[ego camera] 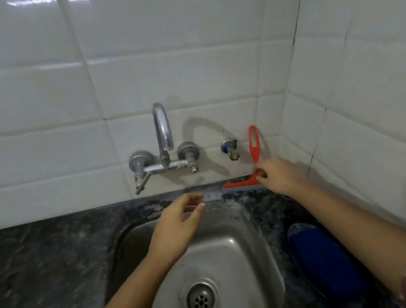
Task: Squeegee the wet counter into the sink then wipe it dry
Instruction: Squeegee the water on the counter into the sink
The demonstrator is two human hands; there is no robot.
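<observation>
The red squeegee [255,156] stands at the back of the dark bench [42,272], right of the tap [162,131], its blade on the bench and its looped handle upright against the tiled wall. The right hand [278,175] has its fingers clamped on the handle's lower end, just above the blade. The left hand [178,224] hovers over the back of the steel sink [227,246], fingers loosely curled and apart, holding nothing, while a blue object [322,260] lies on the bench right of the sink

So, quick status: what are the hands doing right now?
Right hand pinching red squeegee, standing against wall. Left hand open above sink. Blue object on counter right of sink.
</observation>
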